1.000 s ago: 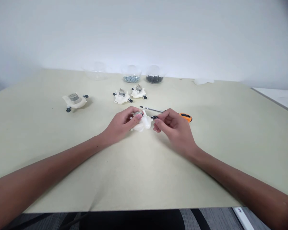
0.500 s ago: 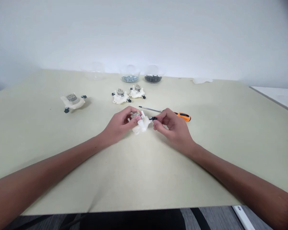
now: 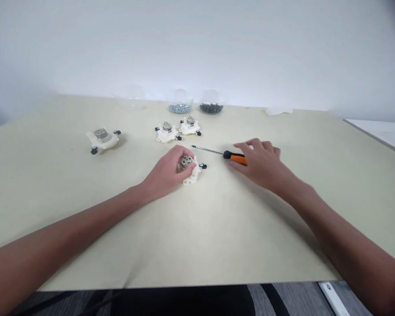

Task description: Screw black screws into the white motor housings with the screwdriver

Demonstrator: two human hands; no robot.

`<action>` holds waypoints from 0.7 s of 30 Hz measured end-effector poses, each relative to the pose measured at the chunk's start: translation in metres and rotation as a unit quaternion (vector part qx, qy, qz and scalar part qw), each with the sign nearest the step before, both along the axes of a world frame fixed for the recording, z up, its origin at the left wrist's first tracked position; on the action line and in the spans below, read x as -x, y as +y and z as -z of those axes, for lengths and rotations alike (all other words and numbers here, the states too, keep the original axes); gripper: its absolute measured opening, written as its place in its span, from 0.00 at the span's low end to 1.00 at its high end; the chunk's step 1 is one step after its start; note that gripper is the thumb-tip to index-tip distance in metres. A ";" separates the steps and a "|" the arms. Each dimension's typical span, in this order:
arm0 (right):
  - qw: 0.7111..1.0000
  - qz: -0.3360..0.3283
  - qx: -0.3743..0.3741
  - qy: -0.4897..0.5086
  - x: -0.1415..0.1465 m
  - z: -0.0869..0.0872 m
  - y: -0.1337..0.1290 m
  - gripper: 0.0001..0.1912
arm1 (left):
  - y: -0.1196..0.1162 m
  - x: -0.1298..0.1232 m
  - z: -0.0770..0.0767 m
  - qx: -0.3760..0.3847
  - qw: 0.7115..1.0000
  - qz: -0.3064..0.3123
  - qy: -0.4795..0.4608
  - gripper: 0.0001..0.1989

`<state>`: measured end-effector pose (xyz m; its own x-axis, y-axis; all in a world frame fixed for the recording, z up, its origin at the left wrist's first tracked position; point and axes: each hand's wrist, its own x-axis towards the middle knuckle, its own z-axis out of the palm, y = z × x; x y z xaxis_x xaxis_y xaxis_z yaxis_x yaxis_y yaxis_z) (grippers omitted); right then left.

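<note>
My left hand (image 3: 166, 173) grips a white plastic part with a round grey motor (image 3: 186, 162) at the middle of the table. A small black piece (image 3: 202, 166) with a silvery screw in it sticks out on that part's right side. My right hand (image 3: 260, 164) is over the orange and black handle of a screwdriver (image 3: 235, 157), thumb and fingers spread around it. The screwdriver lies on the table, its tip pointing left, beyond the held part.
Two white motor assemblies (image 3: 166, 132) (image 3: 190, 126) stand side by side behind my left hand; another (image 3: 102, 139) is at the left. Along the wall are bowls of silvery screws (image 3: 180, 108) and black pieces (image 3: 211, 108), a clear bowl (image 3: 131, 103) and a whitish item (image 3: 278, 111).
My right hand has let go of the black piece on the held part and moved right to the screwdriver handle. The held part has tilted, and its motor now faces up.
</note>
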<state>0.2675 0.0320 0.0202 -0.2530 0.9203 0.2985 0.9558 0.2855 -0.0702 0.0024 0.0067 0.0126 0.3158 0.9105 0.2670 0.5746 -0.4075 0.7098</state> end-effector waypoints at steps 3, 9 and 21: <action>0.995 0.025 0.091 -0.022 -0.028 -0.003 0.008 0.23 | -0.001 0.000 0.000 0.018 1.000 -0.003 -0.001 0.11; 0.978 -0.013 -0.027 0.206 -0.029 -0.057 0.009 0.17 | 0.000 -0.001 -0.001 0.020 1.000 0.008 -0.008 0.10; 0.687 -0.140 -0.100 0.706 0.078 -0.159 0.037 0.18 | 0.001 0.000 0.000 0.029 1.000 0.004 -0.003 0.12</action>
<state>0.1897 0.0693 0.1795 0.2607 0.7996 0.5410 -0.1199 0.5829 -0.8037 0.0028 0.0076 0.0123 0.3214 0.9222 0.2149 0.5679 -0.3693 0.7356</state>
